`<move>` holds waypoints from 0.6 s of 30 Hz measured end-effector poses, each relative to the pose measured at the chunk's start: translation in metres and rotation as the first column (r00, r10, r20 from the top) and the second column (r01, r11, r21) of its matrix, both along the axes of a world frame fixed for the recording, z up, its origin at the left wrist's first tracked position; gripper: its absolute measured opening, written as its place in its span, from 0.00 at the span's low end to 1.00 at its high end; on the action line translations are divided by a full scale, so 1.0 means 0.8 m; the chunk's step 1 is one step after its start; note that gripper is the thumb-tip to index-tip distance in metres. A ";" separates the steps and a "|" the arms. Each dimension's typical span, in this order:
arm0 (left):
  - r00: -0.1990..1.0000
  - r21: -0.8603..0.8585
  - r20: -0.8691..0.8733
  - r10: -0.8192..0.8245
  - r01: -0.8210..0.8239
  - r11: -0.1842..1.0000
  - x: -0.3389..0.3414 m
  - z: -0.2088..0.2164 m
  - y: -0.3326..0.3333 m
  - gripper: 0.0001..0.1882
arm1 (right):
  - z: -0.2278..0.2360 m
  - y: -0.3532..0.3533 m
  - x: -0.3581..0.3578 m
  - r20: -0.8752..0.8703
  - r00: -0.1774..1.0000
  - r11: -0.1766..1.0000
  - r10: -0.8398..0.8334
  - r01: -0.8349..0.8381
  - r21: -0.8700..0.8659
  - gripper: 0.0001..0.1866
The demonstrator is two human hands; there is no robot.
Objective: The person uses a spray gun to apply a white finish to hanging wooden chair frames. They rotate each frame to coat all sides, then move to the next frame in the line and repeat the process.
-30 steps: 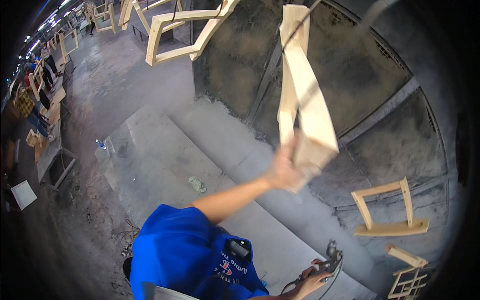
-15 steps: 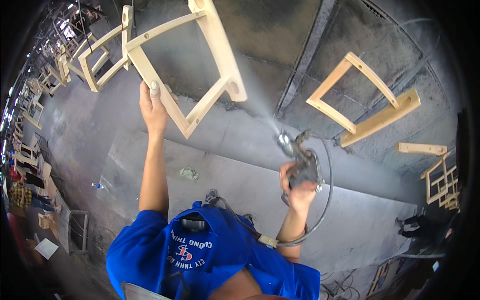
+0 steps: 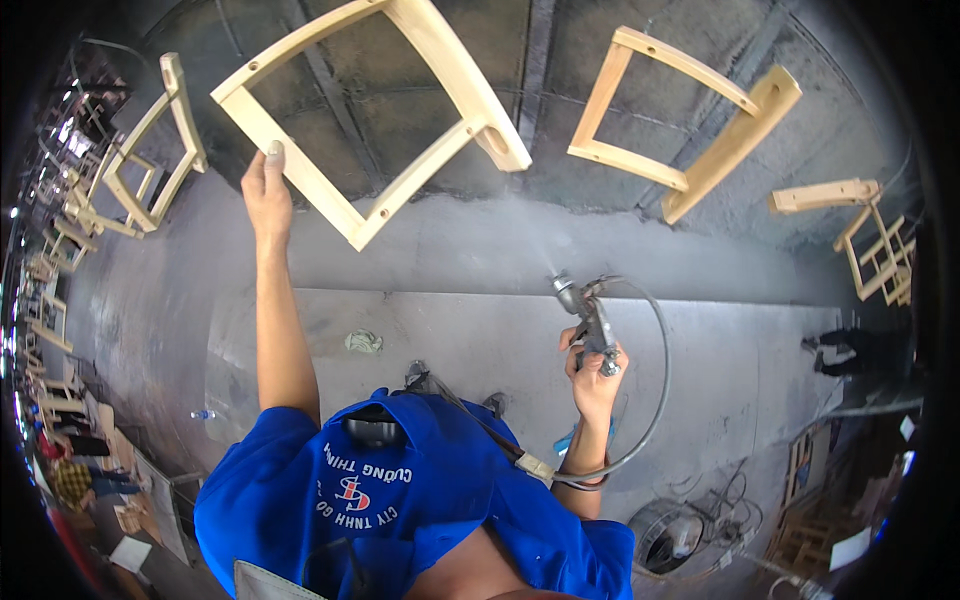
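Note:
My left hand (image 3: 268, 195) is closed on the left rail of a pale wooden chair frame (image 3: 300, 165), thumb on top and fingers hidden behind the rail. The frame is raised in front of me, tilted, with its top edge cut off by the picture. My right hand (image 3: 597, 380) is wrapped round the grip of a metal spray gun (image 3: 585, 310). A faint mist leaves the nozzle toward the frame's lower right end, and the nozzle stands apart from the wood. From the gun a grey hose (image 3: 665, 370) loops down past my right forearm.
Another wooden frame (image 3: 690, 175) hangs to the right, with more pieces (image 3: 875, 255) beyond it. A row of frames (image 3: 150, 170) runs along the left. Dark panels (image 3: 440, 110) stand ahead. On the floor lie a crumpled cloth (image 3: 364, 341) and coiled hoses (image 3: 715, 520). People (image 3: 75, 485) are at far left.
The frame in my left hand has shifted left and slightly up in the picture. My right hand has turned the spray gun, and the spray looks fainter. The hanging frame also appears farther left and higher.

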State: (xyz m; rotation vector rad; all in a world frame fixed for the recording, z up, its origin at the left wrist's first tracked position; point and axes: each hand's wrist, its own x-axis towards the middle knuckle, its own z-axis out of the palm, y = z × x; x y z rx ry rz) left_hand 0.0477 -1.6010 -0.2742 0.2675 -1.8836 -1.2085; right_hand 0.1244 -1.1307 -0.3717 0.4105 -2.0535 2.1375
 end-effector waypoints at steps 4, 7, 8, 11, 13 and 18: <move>1.000 -0.045 -0.016 0.005 -0.006 0.999 -0.013 -0.009 -0.017 0.26 | -0.018 0.004 0.040 0.106 0.950 0.948 0.293 -0.273 -0.166 0.46; 0.999 -0.042 -0.028 -0.016 0.015 0.999 -0.021 -0.014 -0.024 0.26 | -0.017 -0.001 0.047 0.178 0.960 0.971 0.214 -0.190 -0.146 0.45; 1.000 -0.056 -0.015 -0.016 0.015 0.998 -0.024 -0.015 -0.026 0.26 | -0.016 -0.003 0.043 0.168 0.980 0.989 0.110 -0.092 -0.111 0.44; 1.000 -0.065 -0.009 -0.018 0.017 0.998 -0.026 -0.018 -0.029 0.25 | -0.018 -0.013 0.028 0.151 0.979 0.989 -0.137 0.144 -0.038 0.47; 0.999 -0.067 -0.030 -0.033 0.031 0.997 -0.026 -0.019 -0.030 0.24 | -0.023 -0.024 0.017 0.174 0.978 0.966 -0.119 0.155 -0.209 0.43; 0.996 -0.070 -0.040 -0.074 0.071 0.995 -0.024 -0.023 -0.038 0.23 | -0.017 -0.054 -0.001 0.266 0.942 0.969 -0.203 0.233 -0.083 0.39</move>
